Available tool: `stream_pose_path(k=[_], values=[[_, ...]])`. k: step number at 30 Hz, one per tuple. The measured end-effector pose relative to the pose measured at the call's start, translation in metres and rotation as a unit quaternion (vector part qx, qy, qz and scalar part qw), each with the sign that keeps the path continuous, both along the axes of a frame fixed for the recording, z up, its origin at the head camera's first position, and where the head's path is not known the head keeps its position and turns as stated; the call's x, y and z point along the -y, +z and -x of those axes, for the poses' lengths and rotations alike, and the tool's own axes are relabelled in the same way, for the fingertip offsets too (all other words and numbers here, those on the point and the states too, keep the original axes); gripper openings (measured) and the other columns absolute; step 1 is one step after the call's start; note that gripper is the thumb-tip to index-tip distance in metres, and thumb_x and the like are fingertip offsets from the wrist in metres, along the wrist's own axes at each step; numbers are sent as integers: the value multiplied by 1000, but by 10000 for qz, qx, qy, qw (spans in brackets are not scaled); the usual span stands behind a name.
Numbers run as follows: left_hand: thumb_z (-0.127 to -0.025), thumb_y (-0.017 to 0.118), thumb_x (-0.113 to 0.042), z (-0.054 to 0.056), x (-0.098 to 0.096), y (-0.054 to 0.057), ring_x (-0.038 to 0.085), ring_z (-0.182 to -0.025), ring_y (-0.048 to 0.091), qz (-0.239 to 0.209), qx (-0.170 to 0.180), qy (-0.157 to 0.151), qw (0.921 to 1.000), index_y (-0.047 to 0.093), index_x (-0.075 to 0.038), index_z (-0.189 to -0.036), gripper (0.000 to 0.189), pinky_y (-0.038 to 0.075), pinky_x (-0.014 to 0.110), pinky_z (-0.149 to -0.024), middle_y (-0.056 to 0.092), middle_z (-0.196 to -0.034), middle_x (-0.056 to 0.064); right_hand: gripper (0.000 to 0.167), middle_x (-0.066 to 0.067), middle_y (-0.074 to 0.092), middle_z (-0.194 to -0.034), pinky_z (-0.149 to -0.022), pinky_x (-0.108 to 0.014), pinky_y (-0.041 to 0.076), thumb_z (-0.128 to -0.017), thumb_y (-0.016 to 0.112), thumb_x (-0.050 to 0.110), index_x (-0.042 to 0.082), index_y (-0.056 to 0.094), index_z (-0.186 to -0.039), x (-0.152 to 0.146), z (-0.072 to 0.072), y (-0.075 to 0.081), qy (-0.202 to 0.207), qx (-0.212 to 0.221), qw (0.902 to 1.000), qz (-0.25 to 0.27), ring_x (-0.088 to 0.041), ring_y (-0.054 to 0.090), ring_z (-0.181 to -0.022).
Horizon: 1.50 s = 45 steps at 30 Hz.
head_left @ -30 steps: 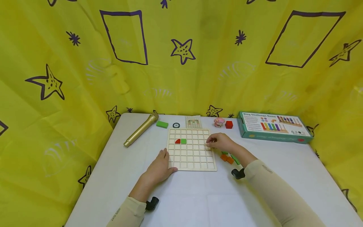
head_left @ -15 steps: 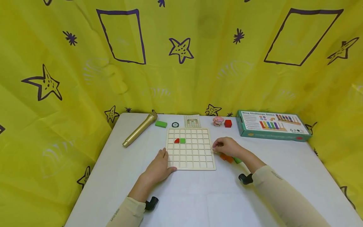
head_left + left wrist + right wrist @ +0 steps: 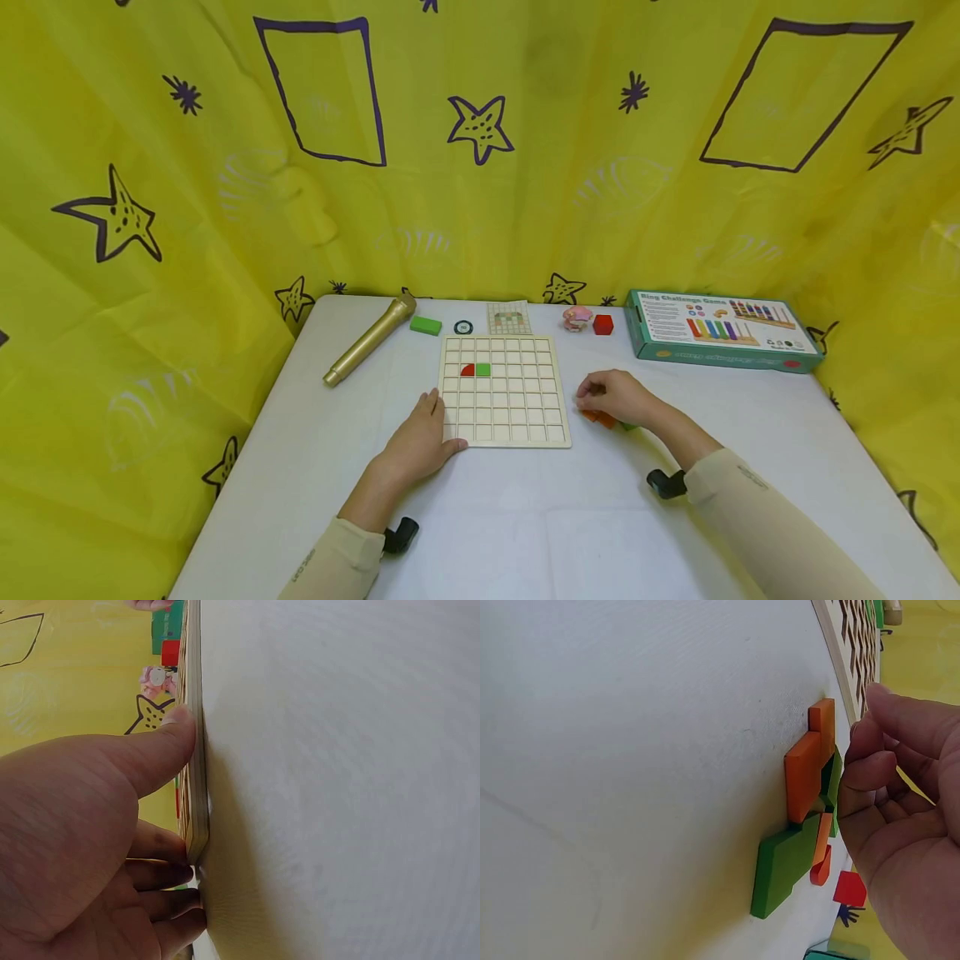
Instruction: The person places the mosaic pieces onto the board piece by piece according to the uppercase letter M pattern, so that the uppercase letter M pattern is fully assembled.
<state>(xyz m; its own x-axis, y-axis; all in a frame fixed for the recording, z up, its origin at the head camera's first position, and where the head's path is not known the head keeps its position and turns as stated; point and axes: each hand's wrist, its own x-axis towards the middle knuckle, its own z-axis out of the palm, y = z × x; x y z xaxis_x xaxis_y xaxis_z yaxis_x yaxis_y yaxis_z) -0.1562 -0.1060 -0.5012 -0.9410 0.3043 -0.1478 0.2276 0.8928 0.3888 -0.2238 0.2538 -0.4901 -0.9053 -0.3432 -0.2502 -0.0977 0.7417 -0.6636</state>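
Observation:
A pale wooden grid board [image 3: 525, 408] lies mid-table in the head view. Set in neighbouring cells are a red quarter-round piece [image 3: 468, 370] and a green square piece [image 3: 483, 369]. My left hand [image 3: 416, 442] holds the board's near-left corner, thumb on the front edge and fingers along the left side. Right of the board, my right hand [image 3: 618, 396] hovers with loosely bent fingers and no visible object in them. Below it are several orange pieces [image 3: 804, 776] and green pieces [image 3: 784, 862], partly covered by the hand in the head view.
Behind the board lie a pattern card [image 3: 509, 307], a round dark-rimmed disc [image 3: 463, 327], a green block [image 3: 426, 326], a pink figurine [image 3: 577, 318] and a red block [image 3: 603, 325]. A gold microphone [image 3: 371, 340] lies left; a game box [image 3: 723, 329] lies back right.
My right hand has moved from the board's right edge rightward and toward me, over the loose pieces. The left hand stays at the board's corner.

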Motion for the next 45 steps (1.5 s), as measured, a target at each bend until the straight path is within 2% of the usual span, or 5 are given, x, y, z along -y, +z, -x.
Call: stream_pose_path(k=[9,15,24,34,45], values=[[-94,70,-41,0,1,2,44,-148,23,-25,-15,-33,10000,29,16,-150,90,30,48,-116,24,-159,30,15,-2,62,-87,-70,-31,48,-92,76,20,9,72,-99,-8,-7,-1,-122,-53,9999,39,-21,53,-84],[-94,70,-41,-1,0,3,43,-148,22,-42,9,-12,10000,28,16,-150,91,29,48,-117,24,-159,30,15,-1,61,-81,-63,-29,47,-90,77,22,9,72,-96,-12,-10,-3,-216,-50,9998,16,-19,53,-78],[-94,70,-42,0,1,0,43,-149,21,-35,23,3,10000,28,15,-150,90,29,49,-117,23,-160,29,18,-2,61,-81,-62,-28,46,-88,79,21,8,71,-96,-13,-14,-4,-359,9,9993,-76,-19,53,-77],[-93,71,-42,1,1,-3,43,-149,22,-11,18,9,10000,28,14,-151,91,29,48,-117,24,-160,28,18,1,62,-80,-68,-30,47,-84,83,16,7,70,-94,-2,-17,1,-66,-287,9978,-591,-18,53,-77],[-93,71,-42,0,1,-3,43,-149,22,10,-7,0,10000,28,14,-151,92,30,49,-117,23,-160,29,17,0,60,-79,-67,-31,46,-85,82,14,7,70,-95,0,-13,-1,-48,-69,9986,-522,-18,52,-77]])
